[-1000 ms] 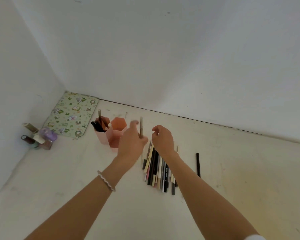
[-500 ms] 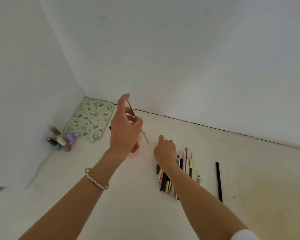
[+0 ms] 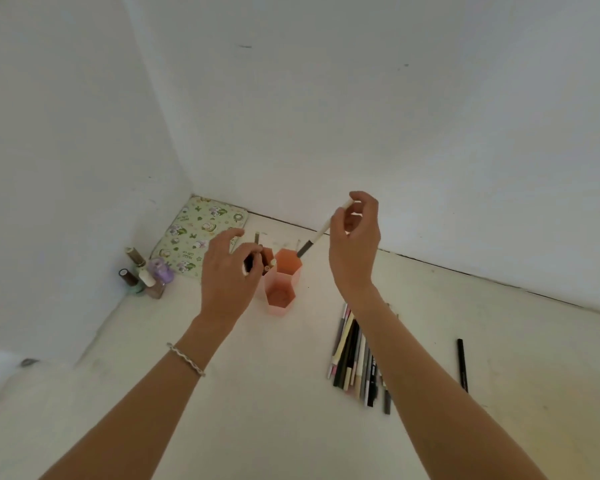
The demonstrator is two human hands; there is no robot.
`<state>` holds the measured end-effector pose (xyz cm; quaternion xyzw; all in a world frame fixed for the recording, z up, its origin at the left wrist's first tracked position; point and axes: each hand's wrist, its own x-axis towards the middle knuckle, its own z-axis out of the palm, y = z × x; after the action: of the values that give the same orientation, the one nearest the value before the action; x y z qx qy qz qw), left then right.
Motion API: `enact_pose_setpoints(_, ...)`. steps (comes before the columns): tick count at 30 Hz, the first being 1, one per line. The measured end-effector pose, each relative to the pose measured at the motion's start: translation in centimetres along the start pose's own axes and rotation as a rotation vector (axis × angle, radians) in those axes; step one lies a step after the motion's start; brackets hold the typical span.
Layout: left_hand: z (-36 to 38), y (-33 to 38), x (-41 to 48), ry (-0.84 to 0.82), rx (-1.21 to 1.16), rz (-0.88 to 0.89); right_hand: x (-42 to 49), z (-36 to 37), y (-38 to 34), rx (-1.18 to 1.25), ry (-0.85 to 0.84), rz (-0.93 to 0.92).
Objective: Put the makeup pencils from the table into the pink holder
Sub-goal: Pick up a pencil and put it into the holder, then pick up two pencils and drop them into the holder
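Note:
The pink holder (image 3: 278,308) has three hexagonal cups and stands near the wall corner. Its left cup holds several pencils; one olive pencil (image 3: 257,237) sticks up. My left hand (image 3: 227,275) hovers over that left cup with the fingers curled at the pencil tops; whether it grips one is hidden. My right hand (image 3: 355,244) pinches a white pencil (image 3: 318,233) with a dark grey tip, slanted down-left, tip just above the back cup. A pile of makeup pencils (image 3: 352,355) lies on the table under my right forearm. One black pencil (image 3: 462,365) lies apart, to the right.
Several nail polish bottles (image 3: 142,275) stand in the corner left of the holder. A green floral pouch (image 3: 201,237) lies flat behind them against the wall. White walls close off the table at the left and the back.
My right hand rose from the pile with the white pencil and moved over the holder. My left hand came down from above onto the left cup.

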<state>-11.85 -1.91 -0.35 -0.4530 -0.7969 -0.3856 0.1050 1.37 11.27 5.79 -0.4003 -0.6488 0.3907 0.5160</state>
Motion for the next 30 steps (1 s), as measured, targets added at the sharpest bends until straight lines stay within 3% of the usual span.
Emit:
enact_pose_setpoints(5, -1.5, -1.0, 0.5, 0.219, -0.123, -0.166, -2.3, 2.6, -1.1, -0.023, -0.15, -0.139)
enact_pose_setpoints(11, -3.2, 1.9, 1.5, 0.191, -0.279, -0.172, -5.0, 4.5, 2.0, -0.391, -0.507, -0.247)
enact_pose_setpoints(14, -2.5, 4.9, 0.4, 0.129, -0.355, -0.126, -5.6, 3.3, 3.0, -0.416, -0.416, -0.279)
enact_pose_setpoints(16, -0.9, 7.2, -1.0, -0.033, -0.412, -0.109, -4.9, 1.5, 3.4, -0.362, -0.275, -0.181)
enact_pose_setpoints(18, 1.8, 9.0, -2.7, -0.313, -0.413, -0.204, -3.8, -0.6, 4.0, -0.356, -0.205, -0.08)
enact_pose_setpoints(21, 6.4, 10.3, -5.4, -0.614, -0.209, -0.366, -2.6, -4.0, 4.8, -0.359, -0.164, 0.036)
enact_pose_setpoints(25, 9.9, 11.0, -7.5, -0.812, -0.052, -0.498, -2.4, -7.6, 6.0, -0.366, -0.114, 0.111)
enact_pose_setpoints(30, 11.6, 11.5, -8.8, -0.893, 0.074, -0.427, -3.0, -10.2, 7.2, -0.374, -0.104, 0.166)
